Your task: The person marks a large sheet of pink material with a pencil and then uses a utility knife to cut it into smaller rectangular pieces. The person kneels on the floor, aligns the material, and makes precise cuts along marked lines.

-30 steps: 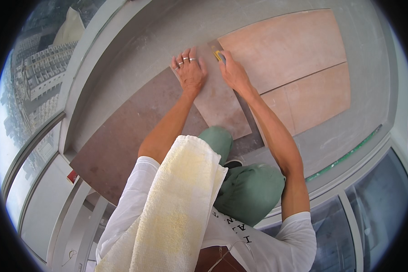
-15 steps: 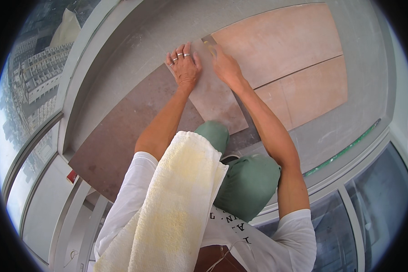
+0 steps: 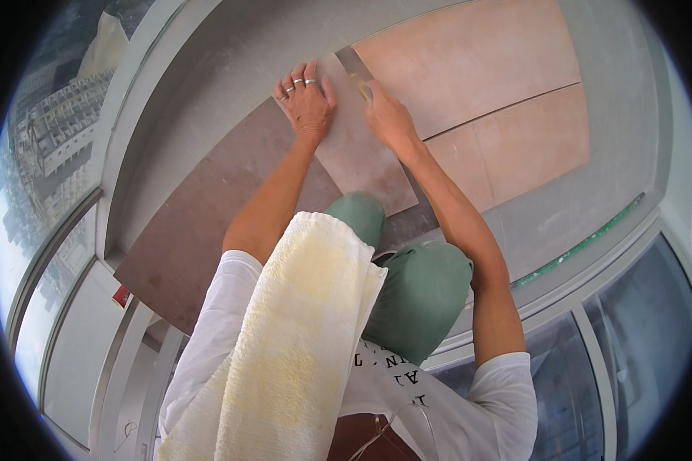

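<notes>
My left hand (image 3: 307, 104) lies flat, fingers spread, pressing on the far part of a narrow pinkish-brown panel (image 3: 365, 165). That panel rests on a large darker brown panel (image 3: 231, 192), part of which shows as a dark strip along the right edge. My right hand (image 3: 390, 115) is closed around a small yellow tool (image 3: 363, 88). The tool's tip is at the narrow panel's right edge, near its far end. The fingers hide most of the tool, so its kind cannot be made out.
Pale pinkish panels (image 3: 469, 69) lie to the right, with a dark gap between two of them. My green-trousered knees (image 3: 419, 292) are close to the narrow panel's near end. A towel (image 3: 292, 323) hangs in front of me. Windows (image 3: 54, 238) are at the left; a green strip (image 3: 577, 253) lies at the right.
My right hand has moved the yellow tool a little toward me along the narrow panel's edge. My left hand still presses on the panel. The whole view has shifted slightly.
</notes>
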Demonstrator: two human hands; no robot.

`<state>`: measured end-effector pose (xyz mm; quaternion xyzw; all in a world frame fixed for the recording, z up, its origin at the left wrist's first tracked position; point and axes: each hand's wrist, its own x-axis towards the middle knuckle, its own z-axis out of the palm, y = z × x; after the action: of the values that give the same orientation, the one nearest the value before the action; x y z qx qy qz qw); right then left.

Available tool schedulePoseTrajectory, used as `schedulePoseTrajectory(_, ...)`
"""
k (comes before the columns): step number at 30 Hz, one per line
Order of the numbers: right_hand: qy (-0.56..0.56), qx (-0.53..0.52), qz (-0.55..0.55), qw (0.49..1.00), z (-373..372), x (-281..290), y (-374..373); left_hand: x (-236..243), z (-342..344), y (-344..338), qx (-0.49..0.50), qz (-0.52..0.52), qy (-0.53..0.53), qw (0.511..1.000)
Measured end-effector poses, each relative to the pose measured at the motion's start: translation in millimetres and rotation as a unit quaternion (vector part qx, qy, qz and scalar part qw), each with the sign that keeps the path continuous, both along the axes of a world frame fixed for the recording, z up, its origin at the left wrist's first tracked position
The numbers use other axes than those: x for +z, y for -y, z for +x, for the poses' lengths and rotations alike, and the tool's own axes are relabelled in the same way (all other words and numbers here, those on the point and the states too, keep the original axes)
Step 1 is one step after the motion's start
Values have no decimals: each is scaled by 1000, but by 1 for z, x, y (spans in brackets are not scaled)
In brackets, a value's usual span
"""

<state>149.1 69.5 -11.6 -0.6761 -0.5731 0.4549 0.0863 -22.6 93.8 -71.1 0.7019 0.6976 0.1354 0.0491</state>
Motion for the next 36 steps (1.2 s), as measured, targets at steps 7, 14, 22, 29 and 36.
schedulePoseTrajectory(7,19,2,-24,1000,14,3,34,-1,1,0,-1,26,9,1000)
schedulePoseTrajectory(14,42,-7,-53,998,24,9,66,-2,0,0,-3,0,-3,1000)
schedulePoseTrajectory(22,53,-14,-96,994,37,19,100,-4,1,2,-1,17,-6,1000)
schedulePoseTrajectory(29,61,-22,-67,996,57,13,155,-4,2,1,-5,5,6,1000)
schedulePoseTrajectory(36,62,-25,-72,995,63,16,177,-8,-1,1,-8,14,5,1000)
